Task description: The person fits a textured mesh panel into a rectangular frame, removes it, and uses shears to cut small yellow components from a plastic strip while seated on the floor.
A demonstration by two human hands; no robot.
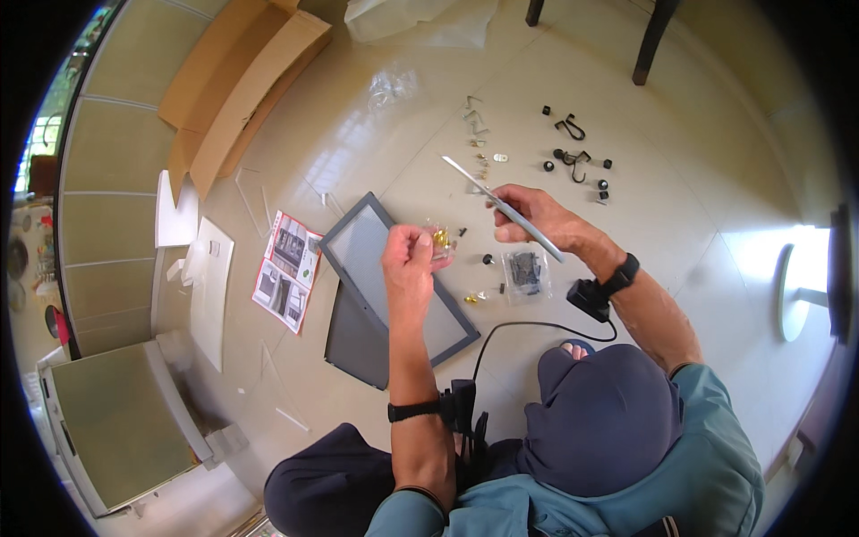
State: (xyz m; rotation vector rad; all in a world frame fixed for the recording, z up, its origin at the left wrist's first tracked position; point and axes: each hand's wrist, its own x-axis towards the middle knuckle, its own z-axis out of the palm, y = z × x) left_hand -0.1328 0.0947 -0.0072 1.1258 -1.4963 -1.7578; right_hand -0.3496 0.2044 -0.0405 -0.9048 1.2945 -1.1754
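Floor (644, 259) tiled, blk hooks (570, 129) lying about. We pinch bagged gold bits (441, 239) in L fingers (413, 243), nr framed panel (367, 240); R fingers (512, 233) grip grey-handled blade (542, 240). Best we angle edge away from L fingers, keep bits low vs. spills.

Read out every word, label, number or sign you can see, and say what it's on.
No text can be read.
Red-edged leaflet: printed, but any lettering is too small and blurred.
Cardboard box: no readable lettering.
Clear bag in the left hand: no legible label.
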